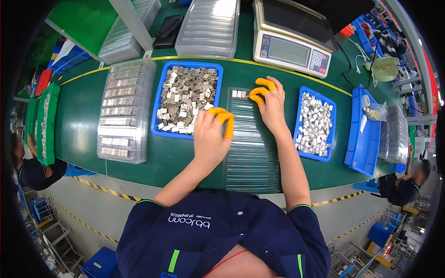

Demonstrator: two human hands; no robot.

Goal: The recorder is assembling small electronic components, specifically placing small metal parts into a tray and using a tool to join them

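Note:
My left hand (213, 134) is over the lower right corner of a blue bin (220, 76) heaped with small silver metal parts (190, 92). Yellow finger cots cover its thumb and nearest fingers, which curl together; whatever they pinch is hidden. A clear ribbed plastic tray (252, 157) lies between my forearms. In its top slot stands a short row of small metal pieces (238, 93). My right hand (272, 104), also in yellow finger cots, is bent against the right end of that row, its fingertips closed; what they grip cannot be made out.
Another blue bin (296, 134) of shiny metal parts sits right of my right forearm. Left stands a stack of filled clear trays (123, 111). Behind are a digital scale (292, 51) and stacked clear trays (208, 28). A long blue bin (364, 139) lies far right. People work at both sides.

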